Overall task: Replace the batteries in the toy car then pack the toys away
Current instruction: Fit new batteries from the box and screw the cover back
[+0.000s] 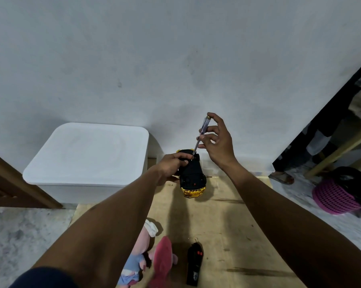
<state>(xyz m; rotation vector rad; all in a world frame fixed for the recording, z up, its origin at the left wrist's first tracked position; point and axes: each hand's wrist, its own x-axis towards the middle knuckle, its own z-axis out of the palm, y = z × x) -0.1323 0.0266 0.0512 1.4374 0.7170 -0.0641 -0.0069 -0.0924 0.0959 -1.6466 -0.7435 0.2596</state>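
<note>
A gold toy car (193, 176) lies upside down on the wooden board (227, 225), its black underside facing up. My left hand (172, 166) grips the car's left side and holds it steady. My right hand (218, 140) pinches a screwdriver (201, 134) with a clear handle between fingers and thumb. The tool stands nearly upright, its tip down on the far end of the car's underside. A black remote control (194, 265) lies on the board near me.
A white lidded storage box (88, 161) stands to the left against the wall. A pink plush doll (148, 260) lies at the board's near left. A pink basket (337, 196) and wooden furniture legs are on the right.
</note>
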